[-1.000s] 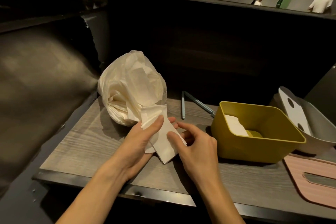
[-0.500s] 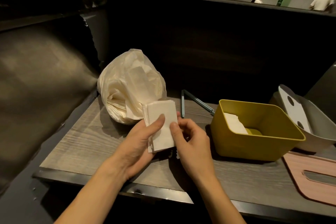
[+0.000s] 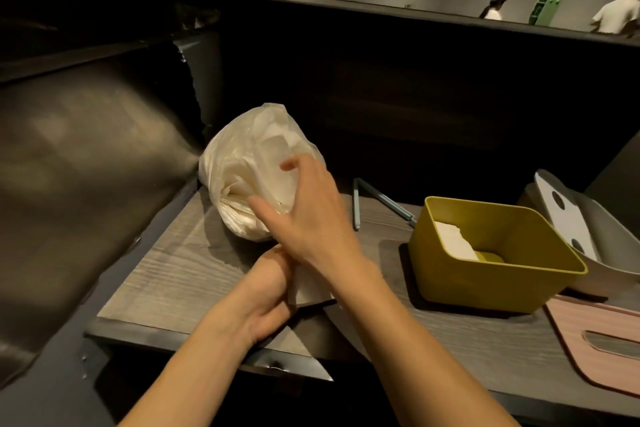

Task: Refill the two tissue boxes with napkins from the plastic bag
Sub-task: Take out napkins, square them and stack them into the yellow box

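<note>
Grey wood-grain counter with a dark metal front edge. Resting directly on it: a translucent white plastic bag of napkins at rear left; a pair of thin blue-grey metal rods behind centre; an open mustard-yellow rectangular plastic box at right; a grey box behind it; a flat pink slotted lid at far right.

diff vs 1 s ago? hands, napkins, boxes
The right hand let go of the folded white napkins and reached forward-left to the translucent plastic bag. The left hand alone still grips the napkins. The yellow plastic box and pink slotted lid stayed put.
</note>
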### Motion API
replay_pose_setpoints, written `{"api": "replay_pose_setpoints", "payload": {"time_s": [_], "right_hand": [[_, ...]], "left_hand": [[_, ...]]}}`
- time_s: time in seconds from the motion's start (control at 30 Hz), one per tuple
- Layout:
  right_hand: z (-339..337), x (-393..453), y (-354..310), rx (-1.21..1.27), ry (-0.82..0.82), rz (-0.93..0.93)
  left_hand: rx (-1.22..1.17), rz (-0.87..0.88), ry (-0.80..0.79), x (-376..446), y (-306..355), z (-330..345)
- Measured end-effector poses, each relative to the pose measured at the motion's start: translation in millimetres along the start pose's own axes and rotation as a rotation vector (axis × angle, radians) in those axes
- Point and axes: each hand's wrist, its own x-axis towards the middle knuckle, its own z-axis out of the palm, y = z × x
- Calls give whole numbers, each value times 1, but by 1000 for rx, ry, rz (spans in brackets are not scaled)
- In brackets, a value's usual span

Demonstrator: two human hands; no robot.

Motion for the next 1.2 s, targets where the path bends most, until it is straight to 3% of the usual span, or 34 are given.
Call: {"api": "replay_pose_setpoints", "payload": {"time_s": [0.33,0.5,0.7,1.0,1.2], "right_hand": [[17,15,9,64,150,20],[21,25,10,-55,156,-38],[18,21,11,-179,275,-177],[21,14,27,22,470,-263],[11,12,27,97,499,-269]], "left_hand": [[2,-25,5,4,1,1],[1,-36,20,5,2,1],[-13,-44,35,4,3,1],[-22,-43,102,10,3,-4],[45,-22,96,6,5,0]]}}
